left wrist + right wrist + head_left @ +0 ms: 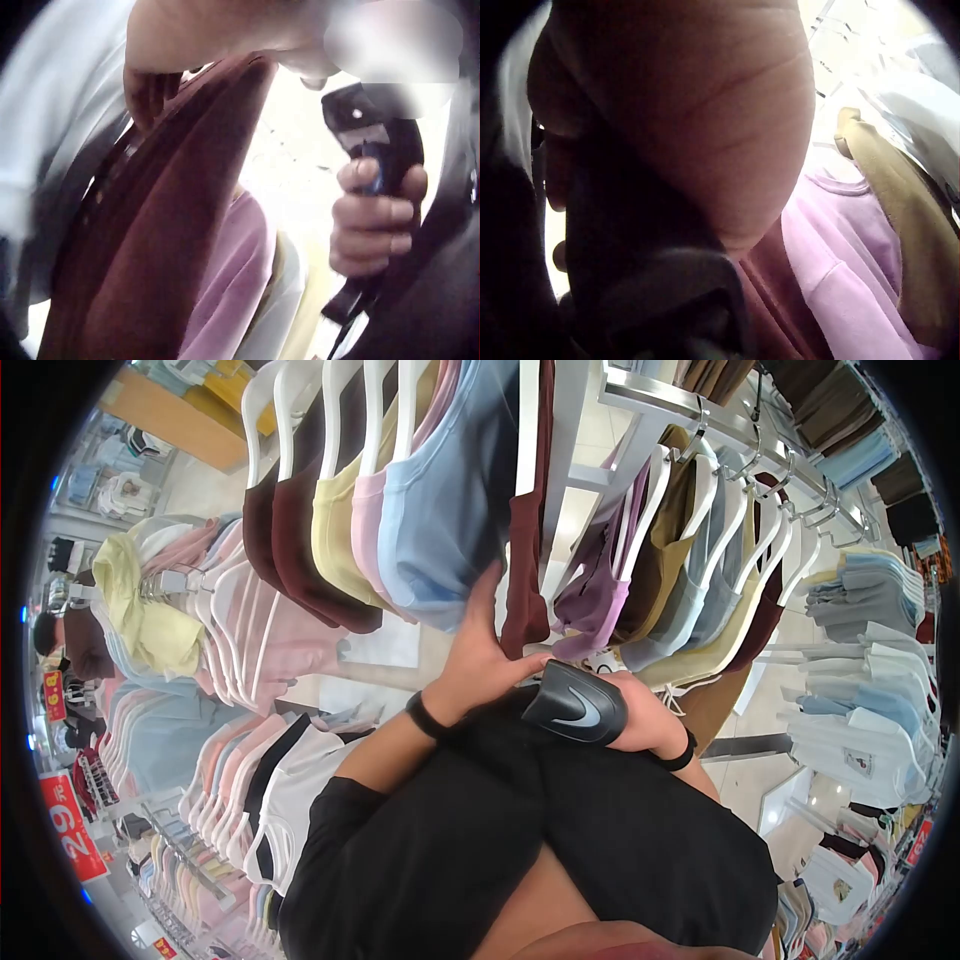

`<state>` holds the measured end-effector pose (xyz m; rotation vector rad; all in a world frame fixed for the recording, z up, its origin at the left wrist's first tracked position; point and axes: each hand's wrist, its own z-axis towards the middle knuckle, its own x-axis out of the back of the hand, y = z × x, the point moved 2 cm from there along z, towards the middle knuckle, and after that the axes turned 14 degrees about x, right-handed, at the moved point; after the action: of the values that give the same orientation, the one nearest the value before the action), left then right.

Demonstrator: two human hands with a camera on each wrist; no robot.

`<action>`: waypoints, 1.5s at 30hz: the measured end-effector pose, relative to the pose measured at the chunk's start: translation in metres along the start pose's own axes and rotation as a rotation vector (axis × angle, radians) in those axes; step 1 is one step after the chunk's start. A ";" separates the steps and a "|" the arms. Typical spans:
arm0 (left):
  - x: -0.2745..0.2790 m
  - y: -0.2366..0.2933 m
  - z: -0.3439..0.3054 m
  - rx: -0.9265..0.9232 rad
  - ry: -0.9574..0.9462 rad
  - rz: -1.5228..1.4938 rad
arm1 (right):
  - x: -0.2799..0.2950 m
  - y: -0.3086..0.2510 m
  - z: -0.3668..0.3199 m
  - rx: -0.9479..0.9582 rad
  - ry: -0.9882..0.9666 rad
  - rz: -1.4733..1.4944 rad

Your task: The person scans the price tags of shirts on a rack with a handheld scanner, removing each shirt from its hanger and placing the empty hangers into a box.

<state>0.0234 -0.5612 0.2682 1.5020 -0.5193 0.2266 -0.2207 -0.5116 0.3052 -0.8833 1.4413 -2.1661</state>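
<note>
My left hand (482, 660) is at the near edge of a maroon shirt (525, 580) on a white hanger. Its fingers reach between that shirt and a light blue shirt (435, 520), and the thumb sticks out toward the right. In the left wrist view, the fingers (146, 97) lie against the maroon cloth. My right hand (648, 712) grips a black handheld device (575, 703) with a grey swoosh on its head. The left wrist view shows its blue button (373, 169) under a finger. The right wrist view is mostly filled by the palm (705, 112).
Right of the maroon shirt, a purple shirt (600, 595) and several others hang from a metal rail (690, 410). Dark, yellow and pink shirts hang to the left. Lower racks with pink clothes (280, 630) and white clothes (305, 770) stand at the left, near a red price sign (72, 830).
</note>
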 end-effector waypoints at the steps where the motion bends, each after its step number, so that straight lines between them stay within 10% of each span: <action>1: 0.005 0.013 0.002 -0.047 0.017 -0.103 | 0.002 0.001 -0.004 0.011 0.004 0.018; 4: 0.027 0.066 0.010 -0.234 0.203 -0.281 | 0.006 0.000 -0.008 0.028 0.013 0.093; 7: 0.051 0.104 0.017 -0.030 0.150 0.310 | 0.005 0.004 -0.011 0.119 0.094 0.042; 18: 0.034 0.072 -0.016 -0.157 0.360 0.626 | 0.019 0.004 -0.005 0.192 0.027 0.023; 31: 0.010 0.025 -0.034 -0.128 0.203 0.166 | 0.020 0.011 0.008 0.150 -0.025 0.107; 39: 0.015 0.001 -0.048 0.254 0.017 -0.162 | 0.013 0.010 0.014 0.167 -0.064 0.245; 45: 0.046 0.079 -0.069 0.016 -0.183 -0.219 | -0.006 0.013 0.025 0.238 -0.180 0.211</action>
<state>0.0407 -0.4959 0.3605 1.5903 -0.4947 -0.0785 -0.1993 -0.5302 0.2983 -0.7800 1.1099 -1.9938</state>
